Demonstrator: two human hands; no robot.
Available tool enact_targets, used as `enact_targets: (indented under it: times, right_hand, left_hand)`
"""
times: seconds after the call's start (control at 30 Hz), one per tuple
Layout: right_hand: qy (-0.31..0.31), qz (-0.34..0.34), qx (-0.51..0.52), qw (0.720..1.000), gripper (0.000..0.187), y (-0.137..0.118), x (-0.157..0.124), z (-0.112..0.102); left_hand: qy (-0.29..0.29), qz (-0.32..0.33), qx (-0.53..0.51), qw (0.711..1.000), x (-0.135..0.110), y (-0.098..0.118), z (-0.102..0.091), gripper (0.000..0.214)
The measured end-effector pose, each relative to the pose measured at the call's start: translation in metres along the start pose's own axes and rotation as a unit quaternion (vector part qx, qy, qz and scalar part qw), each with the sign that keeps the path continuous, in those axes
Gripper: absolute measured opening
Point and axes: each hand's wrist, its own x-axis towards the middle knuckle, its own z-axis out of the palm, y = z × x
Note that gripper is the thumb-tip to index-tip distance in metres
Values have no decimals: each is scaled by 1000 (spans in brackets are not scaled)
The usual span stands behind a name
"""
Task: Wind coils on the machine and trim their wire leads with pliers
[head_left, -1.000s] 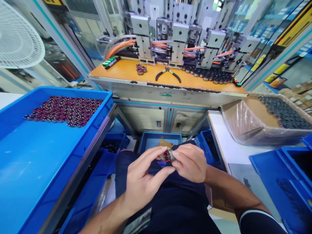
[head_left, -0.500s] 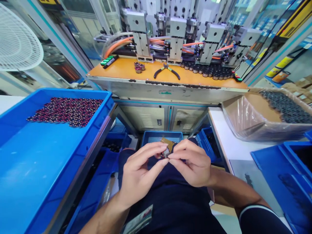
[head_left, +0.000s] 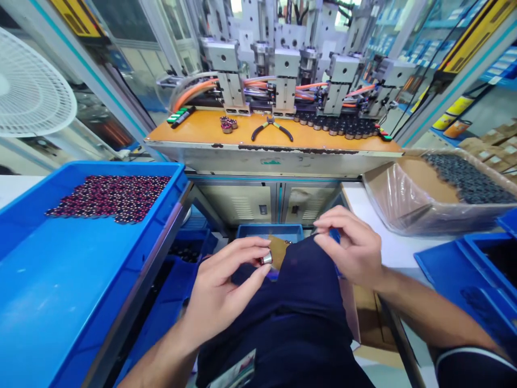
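Small cylinder (head_left: 267, 258) of shiny metal

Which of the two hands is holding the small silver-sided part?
The left hand, with the part between its thumb and fingers. The right hand is apart from it, with nothing visible in its fingers.

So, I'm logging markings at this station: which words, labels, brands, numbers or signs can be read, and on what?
None can be read.
Green mark on the bench front: too small and blurred.
Card on the dark clothing: too blurred.
Stacked cartons at far right: any print is too small.
Small metal part in the left hand: no lettering can be made out.
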Motion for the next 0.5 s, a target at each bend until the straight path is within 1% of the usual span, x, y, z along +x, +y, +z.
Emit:
enact_targets:
  times: [0.03, 0.07, 0.1, 0.13, 0.2, 0.23, 0.27, 0.3, 0.33, 0.37, 0.4, 0.43, 0.47, 0.5]
  right_hand:
    - [-32, -83, -55, 995, 10, -3, 7, -4]
    - [-74, -164, -102, 978, 13, -6, 14, -6]
    - [-120, -232, -139, 955, 13, -10, 21, -7]
    - [-158, -283, -166, 931, 15, -13, 27, -6]
    - [-215, -340, -197, 894, 24, -17, 38, -3]
    - [-238, -352, -204, 882, 30, -17, 42, 0]
    - [-256, -352, -203, 877, 33, -16, 44, 2]
    - [-275, -337, -190, 880, 34, -15, 45, 4]
    - [-292, -309, -165, 890, 33, -14, 44, 6]
    - [-304, -264, -128, 906, 31, -14, 43, 8]
    - [-317, -200, -81, 923, 28, -14, 41, 10]
    - [-334, -116, -28, 935, 25, -15, 39, 11]
    - [-355, -18, 25, 934, 22, -16, 37, 12]
    - [-379, 86, 72, 919, 20, -17, 35, 13]
  left_hand:
    - [-19, 22, 25, 999, 2, 1, -2, 30]
    - [-34, 41, 42, 998, 3, 3, -3, 31]
    - [-45, 58, 54, 996, 5, 5, -3, 32]
    - [-51, 71, 61, 994, 6, 6, -4, 33]
    - [-58, 79, 65, 993, 6, 8, -4, 33]
    - [-59, 76, 63, 993, 6, 9, -5, 33]
    - [-60, 71, 59, 994, 5, 8, -5, 33]
    - [-61, 65, 53, 995, 4, 8, -6, 32]
    - [-60, 57, 46, 995, 3, 6, -7, 31]
    - [-57, 50, 38, 996, 1, 5, -8, 31]
    - [-52, 43, 31, 997, 0, 3, -9, 30]
    - [-46, 38, 23, 998, -1, 1, -10, 30]
    - [-41, 37, 15, 998, -2, 0, -11, 30]
    - [-37, 38, 8, 999, -2, -2, -11, 30]
